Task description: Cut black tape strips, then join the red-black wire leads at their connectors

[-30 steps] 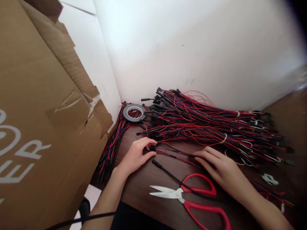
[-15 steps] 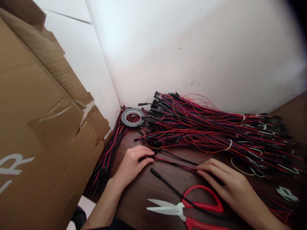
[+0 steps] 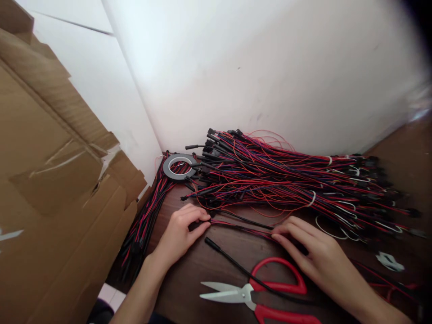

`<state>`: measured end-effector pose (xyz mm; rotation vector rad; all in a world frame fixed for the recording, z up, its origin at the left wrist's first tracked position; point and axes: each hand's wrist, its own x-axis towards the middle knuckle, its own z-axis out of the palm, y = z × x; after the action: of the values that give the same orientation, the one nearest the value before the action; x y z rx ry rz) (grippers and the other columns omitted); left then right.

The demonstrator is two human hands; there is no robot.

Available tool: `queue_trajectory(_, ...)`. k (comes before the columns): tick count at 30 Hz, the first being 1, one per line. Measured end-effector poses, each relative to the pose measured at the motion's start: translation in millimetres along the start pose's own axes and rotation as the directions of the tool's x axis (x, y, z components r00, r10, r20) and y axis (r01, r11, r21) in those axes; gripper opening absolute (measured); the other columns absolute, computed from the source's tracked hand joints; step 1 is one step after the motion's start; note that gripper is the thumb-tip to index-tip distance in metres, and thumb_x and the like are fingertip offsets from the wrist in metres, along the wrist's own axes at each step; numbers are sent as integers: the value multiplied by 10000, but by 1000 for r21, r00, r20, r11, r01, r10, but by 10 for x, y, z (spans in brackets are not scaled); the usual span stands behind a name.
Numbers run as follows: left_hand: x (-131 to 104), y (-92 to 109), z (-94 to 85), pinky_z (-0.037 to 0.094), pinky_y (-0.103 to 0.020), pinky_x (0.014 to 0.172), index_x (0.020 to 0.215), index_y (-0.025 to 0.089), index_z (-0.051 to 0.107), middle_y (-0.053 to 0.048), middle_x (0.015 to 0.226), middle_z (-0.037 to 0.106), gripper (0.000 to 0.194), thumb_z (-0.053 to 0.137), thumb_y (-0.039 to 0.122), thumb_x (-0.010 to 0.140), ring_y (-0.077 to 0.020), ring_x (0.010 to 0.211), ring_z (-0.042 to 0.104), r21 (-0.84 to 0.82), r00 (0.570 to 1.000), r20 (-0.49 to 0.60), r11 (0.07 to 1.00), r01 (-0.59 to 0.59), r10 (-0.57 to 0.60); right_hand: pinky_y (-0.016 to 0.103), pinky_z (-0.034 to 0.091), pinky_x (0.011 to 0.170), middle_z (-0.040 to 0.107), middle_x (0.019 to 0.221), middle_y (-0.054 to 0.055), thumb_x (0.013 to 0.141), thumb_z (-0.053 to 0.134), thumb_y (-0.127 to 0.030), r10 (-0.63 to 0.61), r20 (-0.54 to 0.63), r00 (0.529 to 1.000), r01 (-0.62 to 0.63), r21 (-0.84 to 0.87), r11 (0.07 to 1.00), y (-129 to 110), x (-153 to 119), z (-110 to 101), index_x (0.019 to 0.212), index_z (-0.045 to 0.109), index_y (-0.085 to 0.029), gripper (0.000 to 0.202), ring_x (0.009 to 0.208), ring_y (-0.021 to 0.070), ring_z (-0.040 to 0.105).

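Observation:
Stretched between my two hands is a wire harness [image 3: 236, 226] of thin red and dark wires. My left hand [image 3: 189, 227] pinches its left end; the connector there is mostly covered by my fingers. My right hand [image 3: 307, 245] grips the wires farther along, together with a black cable lying just behind them. In front lies a loose black cable [image 3: 232, 261] with a thick plug end. It crosses the red handle of a pair of scissors [image 3: 236, 294], whose blades are slightly apart and point left.
Tied bundles of red and black wires [image 3: 263, 175] fill the back of the brown table [image 3: 182, 279] by the white wall. A roll of dark tape [image 3: 168, 173] rests on more wires [image 3: 148, 220] at left. A cardboard box [image 3: 67, 193] stands left; white ties [image 3: 389, 261] lie right.
The view has shifted slightly, so everything sits a little farther left. My left fingers now cover more of the connector. Both hands keep their hold on the harness.

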<state>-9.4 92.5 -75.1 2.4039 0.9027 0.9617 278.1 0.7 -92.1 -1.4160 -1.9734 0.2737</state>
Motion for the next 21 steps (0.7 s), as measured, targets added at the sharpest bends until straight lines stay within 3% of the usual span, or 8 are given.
queue_trajectory(9,13,-25,1,547,-264,737,796,159,690,-56,857,743,35,701,154,829,-167,811,693,8,1000,-15,1000,-9,9,289,512,637,673,790,49,970,499,-324,103,63,993,-106,43,993,26,19,-198,790,645,-218,255,714,182,644)
queue_trajectory(21,8,-39,-54,570,-262,765,822,165,712,-48,876,761,6,709,163,826,-164,841,721,-31,999,11,999,34,-34,286,523,619,671,756,45,947,517,-335,110,96,989,-115,48,992,70,-18,-150,732,639,-221,272,677,177,645)
